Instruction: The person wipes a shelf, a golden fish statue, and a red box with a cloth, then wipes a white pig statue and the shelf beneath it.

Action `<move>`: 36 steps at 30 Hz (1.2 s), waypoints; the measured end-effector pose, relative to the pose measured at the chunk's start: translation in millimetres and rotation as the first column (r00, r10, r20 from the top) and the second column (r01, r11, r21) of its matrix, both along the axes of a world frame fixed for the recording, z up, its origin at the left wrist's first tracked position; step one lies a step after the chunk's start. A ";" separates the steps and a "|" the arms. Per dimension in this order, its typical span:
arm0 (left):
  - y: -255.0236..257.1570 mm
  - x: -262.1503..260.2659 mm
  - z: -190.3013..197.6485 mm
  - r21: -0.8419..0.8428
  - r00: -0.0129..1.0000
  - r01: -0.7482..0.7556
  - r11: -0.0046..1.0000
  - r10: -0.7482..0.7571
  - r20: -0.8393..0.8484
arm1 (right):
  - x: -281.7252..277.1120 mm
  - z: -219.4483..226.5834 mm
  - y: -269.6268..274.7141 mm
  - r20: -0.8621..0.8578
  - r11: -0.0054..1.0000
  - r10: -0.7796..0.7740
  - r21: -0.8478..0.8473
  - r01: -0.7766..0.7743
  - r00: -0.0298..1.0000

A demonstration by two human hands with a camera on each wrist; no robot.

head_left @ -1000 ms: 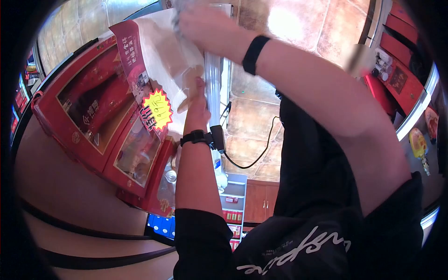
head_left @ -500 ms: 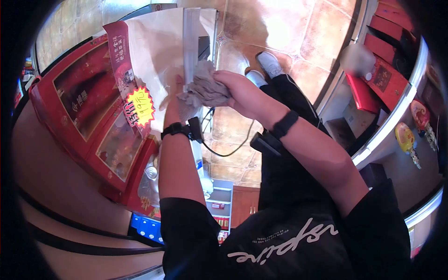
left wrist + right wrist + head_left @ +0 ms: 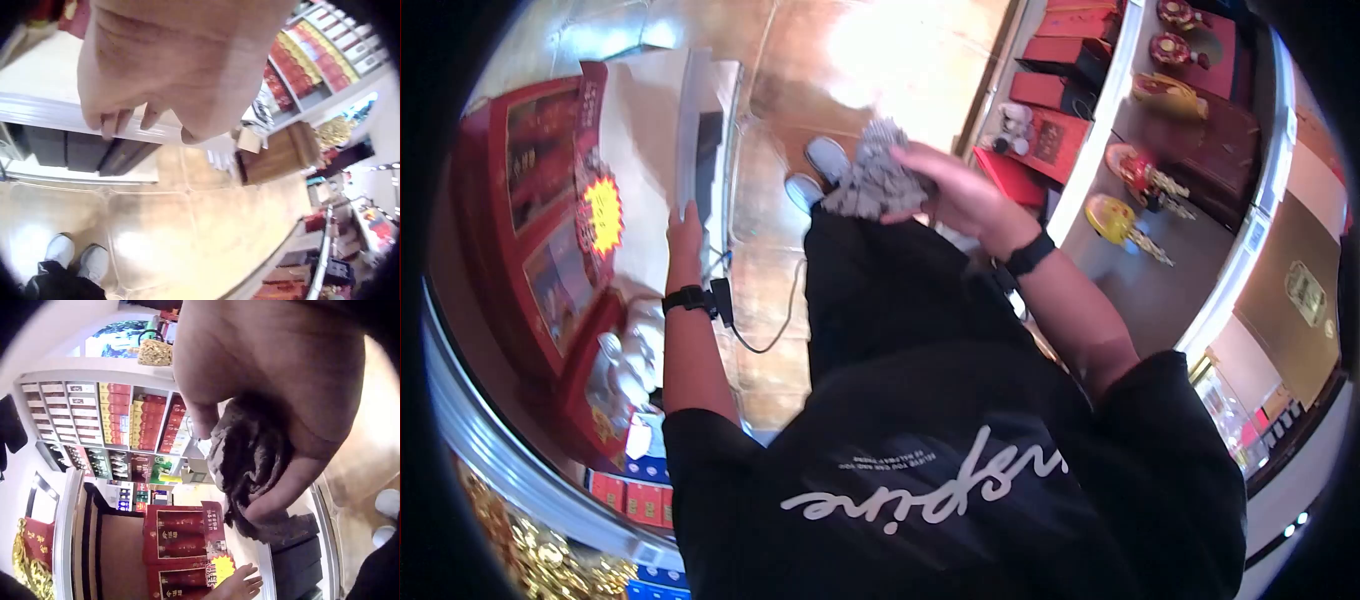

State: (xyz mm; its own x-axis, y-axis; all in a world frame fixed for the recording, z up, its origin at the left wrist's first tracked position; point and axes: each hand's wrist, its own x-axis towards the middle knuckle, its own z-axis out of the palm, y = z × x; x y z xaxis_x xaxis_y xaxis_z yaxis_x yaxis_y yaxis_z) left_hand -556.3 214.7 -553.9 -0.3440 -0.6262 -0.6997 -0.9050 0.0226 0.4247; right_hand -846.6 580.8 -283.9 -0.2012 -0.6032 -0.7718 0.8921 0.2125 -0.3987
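Left hand [image 3: 683, 232] on counter edge [image 3: 690, 130]; cloth [image 3: 872, 180] in right hand [image 3: 955, 195], well apart.

Right hand [image 3: 275, 394] fills the top of frame, fingers curled round a bunched grey-brown cloth [image 3: 250, 469], thumb under it. Below: red gift boxes [image 3: 181, 550] with a yellow starburst tag [image 3: 215, 573]; left hand [image 3: 240, 584] beside that tag. Shelves of red cartons [image 3: 119, 419] behind. White shoes [image 3: 387, 515] at right edge.
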 end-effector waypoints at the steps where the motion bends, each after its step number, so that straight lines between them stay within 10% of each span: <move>1: 21.9 -1.3 8.3 0.037 0.996 0.000 0.999 0.004 -0.092 | 2.1 14.2 6.4 -0.044 0.999 0.041 0.024 -0.040 0.998; 4: 92.5 -57.8 168.1 0.509 0.948 0.074 0.858 0.097 -0.302 | 1.3 59.1 -4.4 -0.131 0.993 0.097 0.083 -0.086 0.987; 11: 155.1 -92.9 365.7 0.595 0.794 0.282 0.753 0.165 -0.585 | 21.6 98.8 -52.2 -0.397 0.962 0.133 -0.168 -0.215 0.908; 23: 116.5 -15.6 423.1 0.427 0.715 0.002 0.904 0.297 -0.633 | 34.4 173.8 -127.7 -0.891 0.813 0.320 0.082 -0.577 0.324; 31: 111.3 24.1 428.6 0.453 0.659 -0.215 0.865 0.471 -0.587 | 35.7 195.4 -165.5 -0.772 0.875 0.311 0.005 -0.484 0.554; 36: 108.5 29.1 446.2 0.422 0.639 -0.265 0.867 0.486 -0.597 | 32.7 194.1 -179.0 -0.818 0.842 0.285 -0.035 -0.538 0.500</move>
